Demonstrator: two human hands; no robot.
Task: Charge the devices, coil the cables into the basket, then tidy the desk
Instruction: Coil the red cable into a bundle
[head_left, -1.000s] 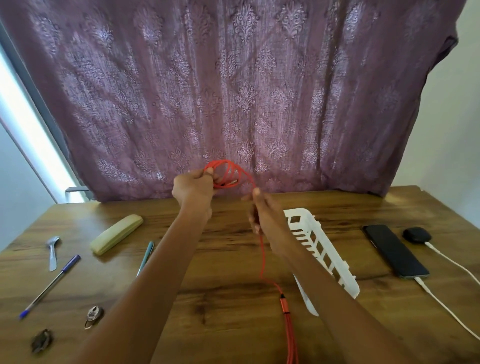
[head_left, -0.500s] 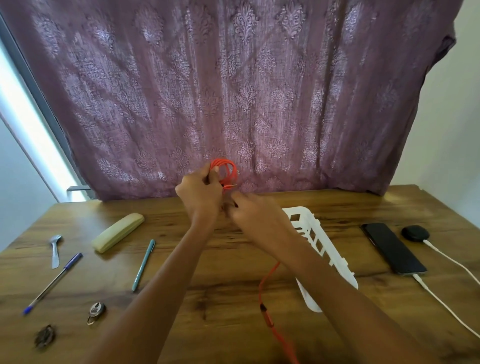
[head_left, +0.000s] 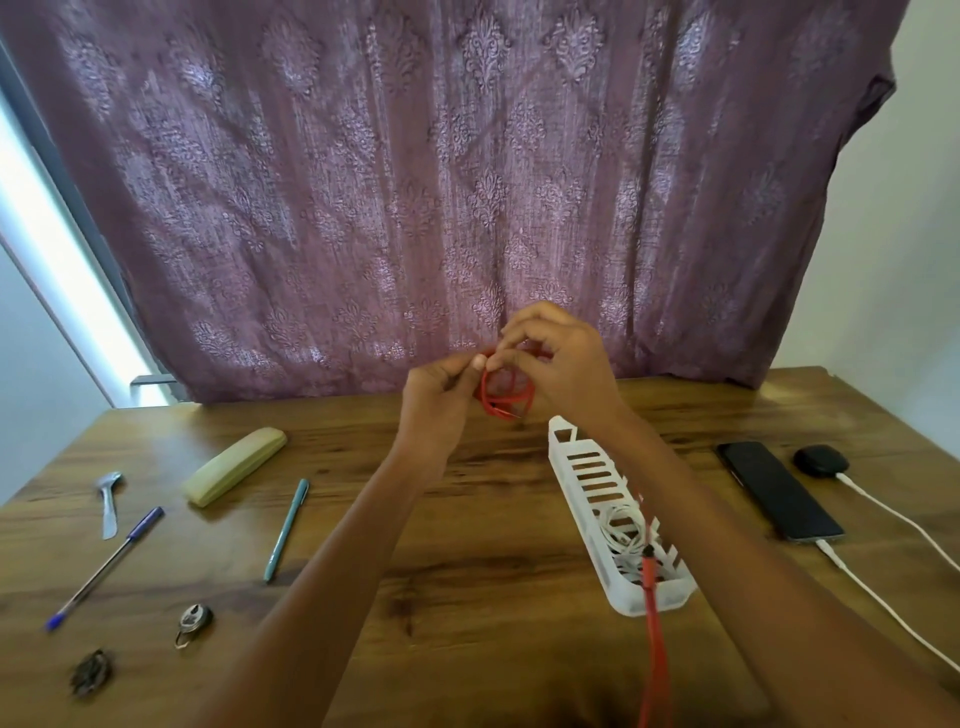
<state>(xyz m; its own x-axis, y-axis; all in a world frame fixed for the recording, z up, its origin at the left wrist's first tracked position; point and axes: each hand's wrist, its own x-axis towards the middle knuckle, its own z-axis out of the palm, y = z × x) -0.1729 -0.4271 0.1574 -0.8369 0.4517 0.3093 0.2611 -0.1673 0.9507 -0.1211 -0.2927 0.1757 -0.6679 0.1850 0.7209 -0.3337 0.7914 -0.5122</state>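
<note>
Both my hands pinch the red cable coil (head_left: 505, 395), left fingers (head_left: 457, 370) and right fingers (head_left: 511, 358) closed on it, white basket (head_left: 587, 470) just below-right, nearer my right hand (head_left: 563, 364).

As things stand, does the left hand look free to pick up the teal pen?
Probably not yet. The left hand is pinching the red cable coil together with the right hand. The teal pen lies unobstructed on the desk.
</note>
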